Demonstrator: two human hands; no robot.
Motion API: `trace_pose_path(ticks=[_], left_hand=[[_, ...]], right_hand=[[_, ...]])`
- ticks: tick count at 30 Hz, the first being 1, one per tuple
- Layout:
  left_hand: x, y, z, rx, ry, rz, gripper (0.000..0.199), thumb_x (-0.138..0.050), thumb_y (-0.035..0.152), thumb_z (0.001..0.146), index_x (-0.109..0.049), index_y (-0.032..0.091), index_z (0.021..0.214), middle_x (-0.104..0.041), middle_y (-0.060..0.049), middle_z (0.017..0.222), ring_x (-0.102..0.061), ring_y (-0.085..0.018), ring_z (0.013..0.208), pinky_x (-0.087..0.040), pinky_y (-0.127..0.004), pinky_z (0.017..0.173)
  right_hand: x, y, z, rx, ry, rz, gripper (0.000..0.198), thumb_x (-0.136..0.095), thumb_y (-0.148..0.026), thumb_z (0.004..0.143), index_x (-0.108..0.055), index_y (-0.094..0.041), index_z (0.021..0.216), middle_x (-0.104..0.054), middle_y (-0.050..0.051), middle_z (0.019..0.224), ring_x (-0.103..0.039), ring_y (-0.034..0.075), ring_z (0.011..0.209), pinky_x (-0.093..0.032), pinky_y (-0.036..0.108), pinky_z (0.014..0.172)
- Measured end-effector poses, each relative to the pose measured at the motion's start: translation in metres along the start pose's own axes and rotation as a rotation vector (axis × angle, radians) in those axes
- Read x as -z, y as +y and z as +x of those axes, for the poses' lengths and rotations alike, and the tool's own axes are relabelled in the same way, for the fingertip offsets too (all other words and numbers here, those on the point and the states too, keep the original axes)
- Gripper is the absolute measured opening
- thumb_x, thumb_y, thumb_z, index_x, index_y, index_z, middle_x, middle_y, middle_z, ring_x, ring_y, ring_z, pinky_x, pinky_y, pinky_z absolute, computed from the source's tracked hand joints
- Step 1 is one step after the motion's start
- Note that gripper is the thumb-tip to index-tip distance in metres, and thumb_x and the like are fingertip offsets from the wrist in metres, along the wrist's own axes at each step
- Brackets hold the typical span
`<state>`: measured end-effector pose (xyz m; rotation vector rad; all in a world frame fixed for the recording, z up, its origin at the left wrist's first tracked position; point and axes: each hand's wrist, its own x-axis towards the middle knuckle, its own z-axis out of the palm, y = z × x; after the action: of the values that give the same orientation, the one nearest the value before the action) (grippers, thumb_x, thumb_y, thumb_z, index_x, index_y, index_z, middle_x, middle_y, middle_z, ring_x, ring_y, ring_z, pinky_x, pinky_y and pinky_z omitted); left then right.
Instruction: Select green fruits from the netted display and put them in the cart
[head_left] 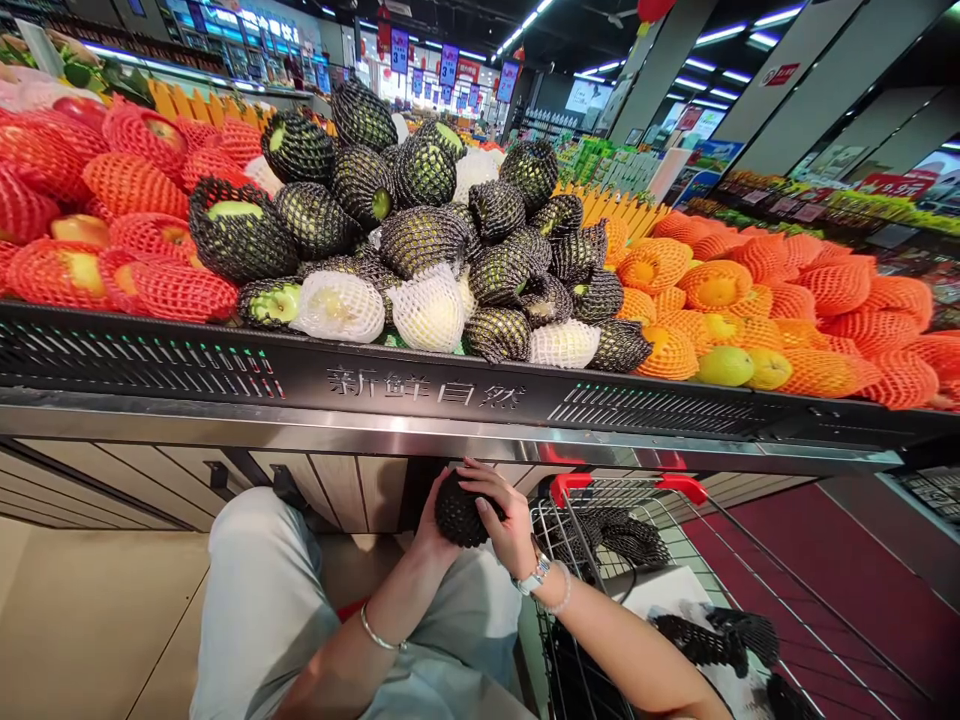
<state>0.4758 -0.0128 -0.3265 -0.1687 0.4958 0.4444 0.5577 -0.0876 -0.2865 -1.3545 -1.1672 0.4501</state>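
The black foam net point(460, 512) was partly covered by fingers, and whether fruit filled it was hard to make out. It looked dark and rounded, with a bumpy mesh surface. It sat between the two hands, over the lap: the left hand point(432, 525) cupped it from the left, while the right hand point(511, 512) gripped its top and right side. Just beyond stood the worktop point(450, 436), bearing fruit in black nets point(424, 240). To the right, the shopping cart point(682, 487), partly hidden by the right forearm, held more dark nets point(634, 540).
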Motion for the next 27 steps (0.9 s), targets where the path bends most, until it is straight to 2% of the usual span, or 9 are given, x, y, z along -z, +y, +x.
trace_pose_path(ticks=[7, 11, 15, 18, 24, 27], left_hand=[[-0.013, -0.004, -0.009, 0.032, 0.022, -0.065, 0.034, -0.042, 0.028, 0.097, -0.066, 0.015, 0.076, -0.072, -0.005, 0.065, -0.070, -0.016, 0.059, -0.055, -0.027, 0.061], [-0.011, -0.002, -0.009, 0.023, 0.013, -0.083, 0.028, -0.049, 0.028, 0.095, -0.067, 0.016, 0.077, -0.073, -0.005, 0.068, -0.071, -0.016, 0.060, -0.055, -0.026, 0.062], [-0.006, 0.001, -0.005, 0.040, 0.012, -0.080, 0.021, -0.052, 0.023, 0.092, -0.067, 0.014, 0.080, -0.073, -0.005, 0.070, -0.071, -0.017, 0.064, -0.056, -0.028, 0.067], [-0.003, 0.005, -0.003, 0.046, 0.012, -0.074, 0.022, -0.049, 0.020, 0.092, -0.067, 0.014, 0.081, -0.073, -0.006, 0.071, -0.071, -0.017, 0.067, -0.056, -0.027, 0.071], [0.004, 0.007, -0.001, 0.062, -0.012, -0.031, 0.024, -0.046, 0.017, 0.093, -0.066, 0.014, 0.081, -0.073, -0.007, 0.073, -0.071, -0.017, 0.070, -0.056, -0.028, 0.074], [0.012, 0.003, 0.002, 0.061, -0.072, 0.012, 0.021, -0.047, 0.015, 0.091, -0.066, 0.015, 0.082, -0.074, -0.007, 0.076, -0.072, -0.019, 0.072, -0.057, -0.030, 0.075]], right_hand=[[0.003, -0.002, -0.002, 0.087, -0.003, -0.012, 0.035, -0.047, -0.049, 0.098, -0.078, -0.034, 0.101, -0.076, 0.005, 0.113, -0.064, 0.028, 0.122, -0.047, 0.051, 0.108], [0.005, 0.003, -0.002, 0.194, -0.007, -0.049, 0.030, -0.049, -0.041, 0.099, -0.076, -0.033, 0.111, -0.073, 0.005, 0.121, -0.064, 0.026, 0.122, -0.050, 0.049, 0.106], [0.010, 0.007, 0.004, 0.302, -0.079, -0.035, 0.032, -0.045, -0.031, 0.101, -0.071, -0.036, 0.120, -0.073, 0.003, 0.123, -0.063, 0.024, 0.124, -0.051, 0.047, 0.107], [0.015, 0.006, 0.010, 0.330, -0.138, -0.054, 0.032, -0.047, -0.028, 0.100, -0.072, -0.034, 0.117, -0.075, 0.003, 0.118, -0.063, 0.025, 0.124, -0.053, 0.047, 0.104], [0.018, 0.010, 0.012, 0.354, -0.104, -0.103, 0.032, -0.044, -0.033, 0.101, -0.074, -0.029, 0.109, -0.076, 0.006, 0.115, -0.064, 0.026, 0.123, -0.053, 0.048, 0.102], [0.017, 0.013, 0.009, 0.370, -0.098, -0.146, 0.046, -0.033, -0.048, 0.102, -0.073, -0.026, 0.112, -0.074, 0.009, 0.120, -0.061, 0.028, 0.127, -0.051, 0.050, 0.104]])
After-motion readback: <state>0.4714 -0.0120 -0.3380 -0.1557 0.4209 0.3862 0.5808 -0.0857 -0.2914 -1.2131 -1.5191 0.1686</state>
